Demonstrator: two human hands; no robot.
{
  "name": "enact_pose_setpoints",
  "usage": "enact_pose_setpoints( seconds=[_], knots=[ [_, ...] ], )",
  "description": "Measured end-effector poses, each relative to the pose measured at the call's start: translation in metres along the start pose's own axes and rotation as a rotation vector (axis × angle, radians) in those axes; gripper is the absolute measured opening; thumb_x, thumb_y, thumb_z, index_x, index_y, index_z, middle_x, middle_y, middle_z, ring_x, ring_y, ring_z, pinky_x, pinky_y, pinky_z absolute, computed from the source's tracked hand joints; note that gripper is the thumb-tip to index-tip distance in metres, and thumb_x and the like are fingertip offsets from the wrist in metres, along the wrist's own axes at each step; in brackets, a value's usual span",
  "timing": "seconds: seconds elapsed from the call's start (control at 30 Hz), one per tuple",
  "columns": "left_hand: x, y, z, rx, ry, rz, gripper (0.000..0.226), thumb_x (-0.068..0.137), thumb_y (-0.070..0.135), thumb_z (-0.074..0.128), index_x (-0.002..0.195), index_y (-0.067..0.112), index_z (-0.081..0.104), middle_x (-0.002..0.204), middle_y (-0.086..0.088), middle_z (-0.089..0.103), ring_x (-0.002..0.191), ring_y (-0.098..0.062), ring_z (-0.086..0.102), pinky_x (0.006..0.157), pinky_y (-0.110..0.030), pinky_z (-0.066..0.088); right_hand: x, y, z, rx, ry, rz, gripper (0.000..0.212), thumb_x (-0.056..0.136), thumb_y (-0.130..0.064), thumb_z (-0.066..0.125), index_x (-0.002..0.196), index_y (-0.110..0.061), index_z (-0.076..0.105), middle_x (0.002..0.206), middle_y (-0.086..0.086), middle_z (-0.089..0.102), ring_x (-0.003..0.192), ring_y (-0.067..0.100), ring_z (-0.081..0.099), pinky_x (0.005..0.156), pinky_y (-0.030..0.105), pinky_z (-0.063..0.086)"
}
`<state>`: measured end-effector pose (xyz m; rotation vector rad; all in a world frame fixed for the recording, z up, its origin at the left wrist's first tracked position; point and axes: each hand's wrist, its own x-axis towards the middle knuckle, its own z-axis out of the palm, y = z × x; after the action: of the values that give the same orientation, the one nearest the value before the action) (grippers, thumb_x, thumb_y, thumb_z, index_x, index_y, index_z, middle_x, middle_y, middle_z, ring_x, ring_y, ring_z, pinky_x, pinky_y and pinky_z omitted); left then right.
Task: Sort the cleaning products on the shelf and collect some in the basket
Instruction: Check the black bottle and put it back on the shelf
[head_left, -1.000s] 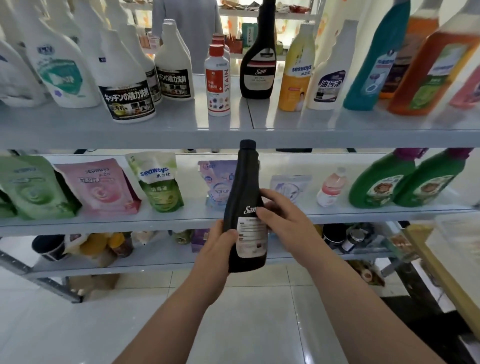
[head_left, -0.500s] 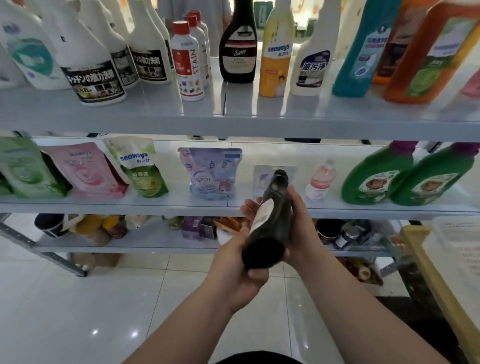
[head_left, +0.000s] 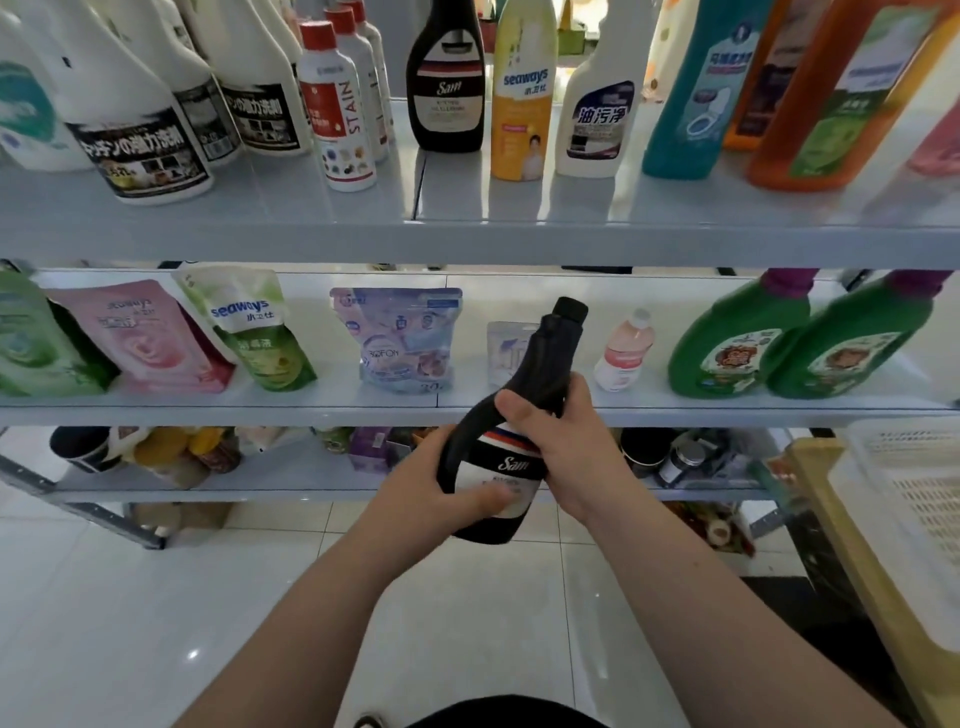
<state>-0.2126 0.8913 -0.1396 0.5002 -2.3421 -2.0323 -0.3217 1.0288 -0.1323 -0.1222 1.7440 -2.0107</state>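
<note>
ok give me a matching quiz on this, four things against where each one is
Things
1. tilted black bottle
2. yellow bottle
3. pink pouch
4. basket

Places
A. top shelf
B. far right, off the shelves
C. held by left hand and right hand
D. middle shelf, left part

Pairs: 1-C, 2-A, 3-D, 4-B
</note>
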Motion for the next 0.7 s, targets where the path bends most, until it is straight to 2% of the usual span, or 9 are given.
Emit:
enact_pose_setpoints(
  seconds=[0.07, 0.17, 0.23, 0.3, 0.4, 0.47, 0.53, 0.63, 0.7],
  knots=[
    [0.003, 0.001, -0.009, 0.183, 0.075, 0.08, 0.062, 0.054, 0.058, 0.085, 0.108, 0.065, 0.054, 0.103, 0.03, 0.071, 0.094, 0.01, 0.067, 0.076, -0.017, 0.05, -0.006, -0.003, 0.011, -0.088, -0.036, -0.057, 0.074, 0.054, -0.057, 0.087, 0.117, -0.038, 0.054, 0.107, -0.004, 0.075, 0.096, 0.015, 0.076, 0.084, 0.037, 0.063],
    [0.005, -0.001, -0.021, 0.247, 0.15, 0.116, 0.059, 0.053, 0.057, 0.082, 0.104, 0.06, 0.052, 0.098, 0.032, 0.07, 0.088, 0.011, 0.066, 0.07, -0.015, 0.046, -0.009, -0.011, 0.028, -0.239, -0.089, -0.13, 0.057, 0.061, -0.069, 0.076, 0.108, -0.045, 0.055, 0.105, -0.009, 0.073, 0.096, 0.004, 0.072, 0.087, 0.031, 0.058],
    [0.004, -0.005, -0.031, 0.314, 0.165, 0.134, 0.056, 0.058, 0.054, 0.081, 0.105, 0.054, 0.052, 0.095, 0.03, 0.071, 0.082, 0.009, 0.068, 0.067, -0.018, 0.049, -0.006, -0.023, 0.035, -0.345, -0.01, -0.247, 0.049, 0.068, -0.075, 0.065, 0.103, -0.042, 0.056, 0.098, -0.013, 0.069, 0.089, -0.008, 0.066, 0.074, 0.016, 0.052],
    [0.003, -0.01, -0.043, 0.417, 0.193, 0.144, 0.055, 0.06, 0.056, 0.079, 0.107, 0.053, 0.049, 0.093, 0.03, 0.071, 0.076, 0.006, 0.069, 0.062, -0.021, 0.053, 0.001, -0.037, 0.036, -0.514, 0.099, -0.427, 0.039, 0.081, -0.066, 0.062, 0.103, -0.034, 0.053, 0.095, -0.014, 0.062, 0.086, -0.012, 0.059, 0.066, 0.007, 0.046],
    [0.005, -0.016, -0.061, 0.619, 0.254, 0.184, 0.054, 0.064, 0.061, 0.075, 0.106, 0.051, 0.042, 0.091, 0.025, 0.067, 0.075, 0.002, 0.064, 0.062, -0.027, 0.053, 0.01, -0.055, 0.038, -0.895, 0.073, -0.529, 0.029, 0.096, -0.056, 0.058, 0.097, -0.028, 0.049, 0.083, -0.01, 0.058, 0.075, 0.001, 0.056, 0.059, 0.014, 0.042],
    [0.005, -0.02, -0.073, 0.755, 0.287, 0.275, 0.054, 0.071, 0.059, 0.075, 0.11, 0.049, 0.04, 0.094, 0.022, 0.061, 0.077, -0.006, 0.062, 0.06, -0.027, 0.047, 0.014, -0.062, 0.042, -1.094, 0.035, -0.504, 0.034, 0.101, -0.057, 0.048, 0.089, -0.026, 0.05, 0.076, -0.004, 0.058, 0.071, 0.009, 0.055, 0.06, 0.026, 0.043],
    [0.005, -0.023, -0.086, 0.856, 0.31, 0.382, 0.054, 0.075, 0.053, 0.077, 0.117, 0.039, 0.046, 0.098, 0.014, 0.064, 0.08, -0.015, 0.066, 0.059, -0.031, 0.049, 0.016, -0.069, 0.05, -1.247, 0.022, -0.471, 0.043, 0.105, -0.056, 0.037, 0.083, -0.023, 0.053, 0.074, 0.001, 0.059, 0.072, 0.019, 0.057, 0.064, 0.035, 0.043],
    [0.003, -0.027, -0.105, 0.994, 0.318, 0.473, 0.055, 0.076, 0.048, 0.08, 0.12, 0.029, 0.053, 0.099, 0.006, 0.07, 0.079, -0.02, 0.068, 0.056, -0.031, 0.049, 0.015, -0.076, 0.065, -1.406, 0.008, -0.375, 0.049, 0.108, -0.049, 0.029, 0.085, -0.02, 0.06, 0.076, 0.004, 0.06, 0.076, 0.019, 0.058, 0.066, 0.033, 0.042],
    [0.001, -0.028, -0.119, 0.965, 0.274, 0.441, 0.056, 0.074, 0.052, 0.079, 0.12, 0.036, 0.051, 0.097, 0.012, 0.069, 0.079, -0.016, 0.067, 0.057, -0.028, 0.047, 0.013, -0.076, 0.076, -1.444, -0.004, -0.363, 0.046, 0.109, -0.043, 0.029, 0.081, -0.02, 0.058, 0.075, 0.003, 0.058, 0.075, 0.018, 0.055, 0.063, 0.032, 0.039]
  ],
)
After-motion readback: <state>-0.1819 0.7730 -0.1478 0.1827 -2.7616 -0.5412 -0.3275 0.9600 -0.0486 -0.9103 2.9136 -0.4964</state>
